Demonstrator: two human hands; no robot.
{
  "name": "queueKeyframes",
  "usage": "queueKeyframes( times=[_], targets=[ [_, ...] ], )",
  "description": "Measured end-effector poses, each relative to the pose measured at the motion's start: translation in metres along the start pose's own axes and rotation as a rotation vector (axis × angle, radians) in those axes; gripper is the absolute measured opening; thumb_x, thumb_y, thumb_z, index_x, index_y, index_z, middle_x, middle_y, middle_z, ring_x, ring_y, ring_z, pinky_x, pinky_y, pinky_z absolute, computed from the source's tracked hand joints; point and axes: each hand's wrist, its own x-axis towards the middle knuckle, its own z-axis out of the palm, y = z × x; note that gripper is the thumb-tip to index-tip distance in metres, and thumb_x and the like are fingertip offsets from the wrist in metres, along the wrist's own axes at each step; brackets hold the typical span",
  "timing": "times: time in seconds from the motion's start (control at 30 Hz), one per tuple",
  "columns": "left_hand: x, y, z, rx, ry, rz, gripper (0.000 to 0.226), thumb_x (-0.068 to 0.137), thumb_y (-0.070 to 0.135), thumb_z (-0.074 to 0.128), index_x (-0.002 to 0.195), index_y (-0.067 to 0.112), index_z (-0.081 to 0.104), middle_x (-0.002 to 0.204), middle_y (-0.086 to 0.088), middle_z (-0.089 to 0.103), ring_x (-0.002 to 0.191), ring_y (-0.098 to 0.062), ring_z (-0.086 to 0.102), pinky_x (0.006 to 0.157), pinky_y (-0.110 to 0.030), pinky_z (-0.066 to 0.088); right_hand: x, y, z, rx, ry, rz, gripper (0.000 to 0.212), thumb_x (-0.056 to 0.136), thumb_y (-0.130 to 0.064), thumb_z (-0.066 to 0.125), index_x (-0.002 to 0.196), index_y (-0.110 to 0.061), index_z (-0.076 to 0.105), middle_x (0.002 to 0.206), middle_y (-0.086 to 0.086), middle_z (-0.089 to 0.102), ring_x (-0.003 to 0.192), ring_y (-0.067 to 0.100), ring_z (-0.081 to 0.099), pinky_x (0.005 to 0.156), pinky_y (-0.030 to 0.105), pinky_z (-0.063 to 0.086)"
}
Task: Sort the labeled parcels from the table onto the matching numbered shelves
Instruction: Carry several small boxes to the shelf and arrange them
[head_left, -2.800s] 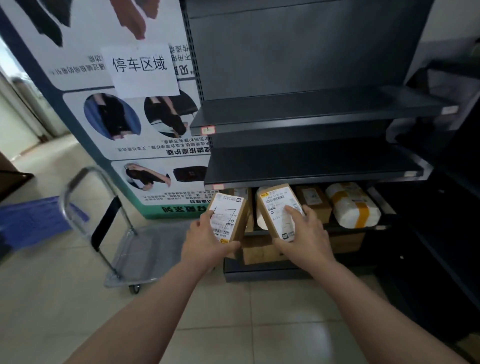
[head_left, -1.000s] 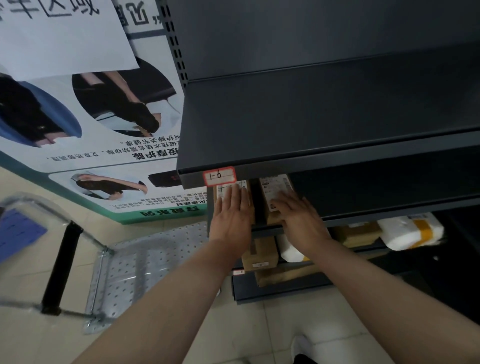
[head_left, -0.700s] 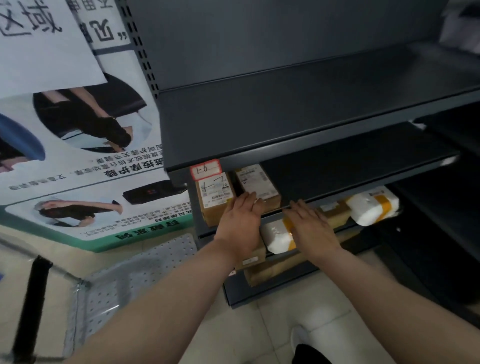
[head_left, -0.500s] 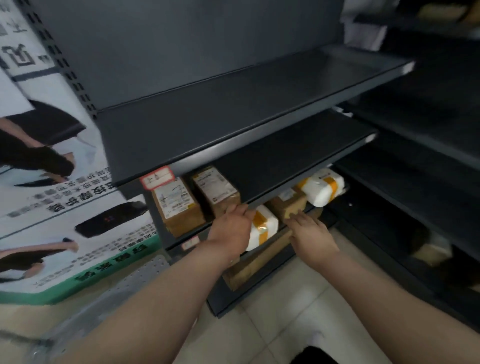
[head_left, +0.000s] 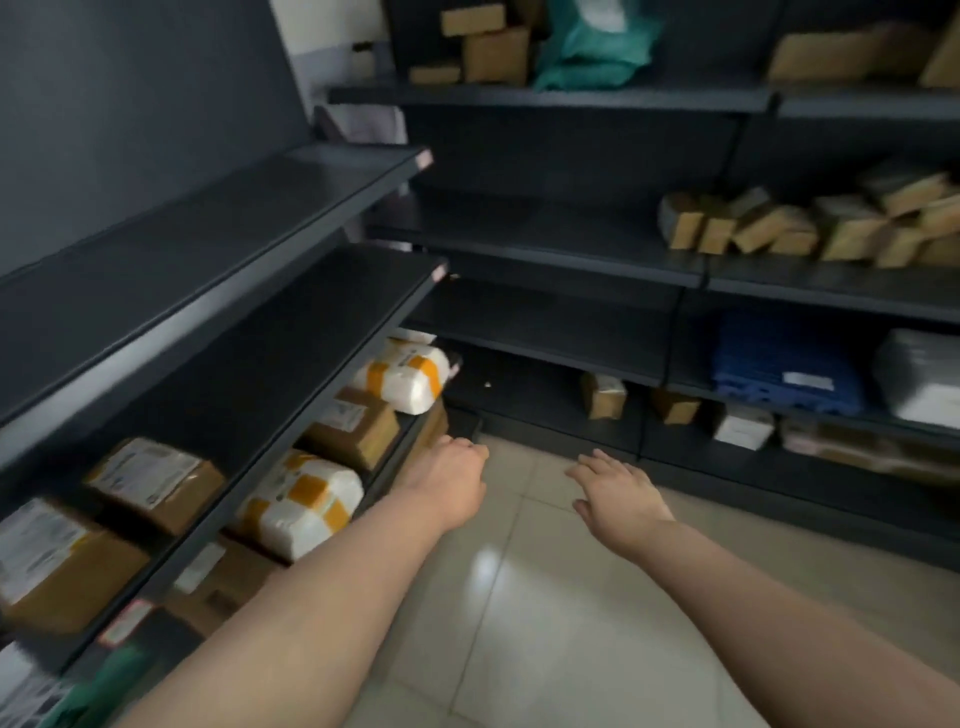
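Two brown cardboard parcels with white labels lie on a low dark shelf (head_left: 291, 395) at the left: one (head_left: 156, 480) and a nearer one (head_left: 57, 561). On the shelf below are a white parcel with yellow tape (head_left: 301, 501), a brown box (head_left: 353, 423) and another white taped parcel (head_left: 405, 376). My left hand (head_left: 452, 478) hangs empty over the floor just off the shelf's front edge, fingers loosely curled. My right hand (head_left: 613, 491) is empty with fingers spread, further right over the tiles.
A second dark shelving unit (head_left: 545, 254) runs along the far wall. It carries several brown boxes (head_left: 779, 228), a green bag (head_left: 587, 47), a blue pack (head_left: 784, 364) and a white pack (head_left: 919, 376). Pale floor tiles (head_left: 545, 623) lie between the units.
Both hands set the two brown labelled parcels on the left shelf, let go and drew back. My view has swung right, from the poster and trolley to the far shelving.
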Motion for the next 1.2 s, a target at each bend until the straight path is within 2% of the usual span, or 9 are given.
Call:
queueKeyframes(
  times=[0.3,0.5,0.77,1.2],
  targets=[
    [0.048,0.226,0.009,0.055,-0.081,0.259,0.042,0.096,0.028,0.052,0.137,0.018,0.049,0.136,-0.005,0.052,0.127,-0.025,0.040,0.100,-0.038,0.041,-0.134,0.199,-0.014,0.005,-0.004,0.301,0.046,0.098,-0.032,0.046,0.142,-0.024,0.037,0.154,0.001,0.030,0.144,0.019,0.021,0.114,0.037,0.020],
    [0.077,0.383,0.009,0.104,-0.125,0.463,0.044,0.097,0.030,0.050,0.140,0.020,0.046,0.139,-0.004,0.050,0.129,-0.025,0.039,0.102,-0.043,0.041,-0.221,0.310,-0.029,0.047,0.021,0.547,0.042,0.096,-0.033,0.047,0.136,-0.023,0.044,0.143,0.001,0.043,0.131,0.022,0.039,0.103,0.038,0.034],
    [0.131,0.545,0.009,0.183,-0.168,0.766,0.043,0.098,0.032,0.052,0.139,0.020,0.047,0.137,-0.005,0.052,0.129,-0.025,0.040,0.101,-0.046,0.042,-0.296,0.422,-0.032,0.157,0.114,0.884,0.046,0.096,-0.037,0.045,0.142,-0.027,0.039,0.147,-0.003,0.040,0.135,0.021,0.036,0.105,0.038,0.032],
    [0.255,0.783,-0.009,0.250,-0.196,1.223,0.048,0.097,0.036,0.052,0.142,0.023,0.043,0.139,-0.003,0.049,0.131,-0.024,0.040,0.101,-0.044,0.042,-0.337,0.560,-0.074,0.189,0.218,1.396,0.046,0.095,-0.040,0.047,0.139,-0.028,0.042,0.144,-0.004,0.043,0.131,0.021,0.041,0.100,0.037,0.035]
  ],
)
